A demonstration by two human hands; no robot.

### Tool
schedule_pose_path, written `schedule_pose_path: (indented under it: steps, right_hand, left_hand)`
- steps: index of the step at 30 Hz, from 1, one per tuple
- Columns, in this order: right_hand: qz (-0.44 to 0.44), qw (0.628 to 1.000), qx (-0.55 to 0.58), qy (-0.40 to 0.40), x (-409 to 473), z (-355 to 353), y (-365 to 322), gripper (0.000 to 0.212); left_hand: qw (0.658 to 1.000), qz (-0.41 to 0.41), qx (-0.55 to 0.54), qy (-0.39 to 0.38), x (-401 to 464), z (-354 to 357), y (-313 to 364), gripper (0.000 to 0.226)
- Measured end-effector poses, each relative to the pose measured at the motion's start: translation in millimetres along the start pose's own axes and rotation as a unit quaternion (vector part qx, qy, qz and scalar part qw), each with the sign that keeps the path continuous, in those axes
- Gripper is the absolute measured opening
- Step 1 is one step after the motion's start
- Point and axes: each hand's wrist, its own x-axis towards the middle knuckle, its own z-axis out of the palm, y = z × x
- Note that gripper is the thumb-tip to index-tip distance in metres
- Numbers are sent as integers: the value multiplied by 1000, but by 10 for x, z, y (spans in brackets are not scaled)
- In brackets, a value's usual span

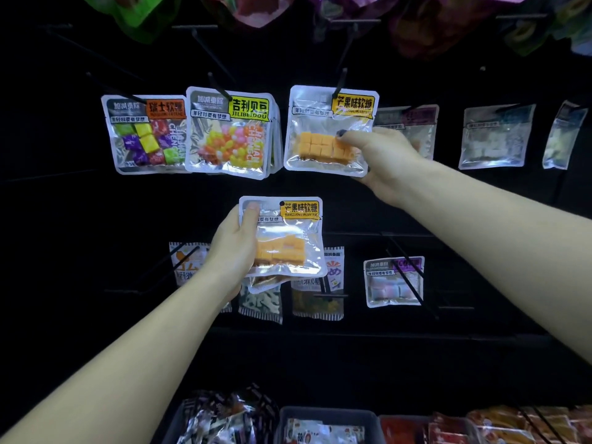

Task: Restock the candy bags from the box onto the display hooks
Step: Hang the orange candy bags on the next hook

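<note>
A clear bag of orange mango candy cubes (315, 136) hangs on a black display hook (340, 83) in the upper middle. My right hand (381, 158) grips its right side, thumb on the front. Lower down, my left hand (234, 248) holds a small stack of the same mango candy bags (288, 238) by their left edge, in front of the lower row. A second bag's edge shows under the top one. No box is in view.
Left of the hook hang a jelly bean bag (230, 133) and a bag of wrapped chews (144, 136). Dim bags hang to the right (495, 136) and on the lower row (394, 282). Bins of packets (323, 424) run along the bottom edge.
</note>
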Motion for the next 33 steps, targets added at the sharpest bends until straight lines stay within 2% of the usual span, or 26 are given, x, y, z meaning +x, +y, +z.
schedule_pose_path:
  steps: [3, 5, 6, 9, 14, 18, 22, 25, 28, 31, 33]
  right_hand:
    - [48, 998, 6, 26, 214, 77, 63, 42]
    - [86, 996, -14, 32, 313, 129, 88, 36]
    - [100, 994, -24, 35, 360, 144, 108, 37]
    - [109, 990, -53, 65, 460, 188, 127, 41]
    - [119, 983, -89, 107, 552, 203, 142, 41]
    - [133, 980, -119, 88, 565, 170, 201, 54]
    - [154, 972, -162, 74, 453, 106, 315, 75]
    - [146, 973, -162, 70, 188, 82, 409, 75]
    - [131, 982, -130, 23, -157, 102, 511, 62]
    - [115, 980, -139, -84, -476, 145, 561, 70]
    - [86, 969, -190, -133, -648, 173, 585, 77]
  left_hand:
    - [1000, 1, -18, -1, 43, -6, -63, 25]
    - [1000, 0, -14, -2, 67, -11, -91, 37]
    - [1000, 1, -15, -2, 77, -10, -105, 37]
    - [1000, 4, -14, 2, 95, -12, -142, 20]
    - [1000, 7, -19, 5, 89, 6, -126, 27]
    - [1000, 18, -18, 1, 66, -2, -121, 16]
    - [1000, 11, -13, 9, 74, -18, -95, 38]
    - [1000, 11, -19, 6, 89, -24, -107, 46]
    - [1000, 6, -8, 11, 74, -23, -70, 53]
    - [1000, 15, -4, 16, 91, -37, -27, 50]
    - [1000, 9, -10, 27, 98, -45, 16, 51]
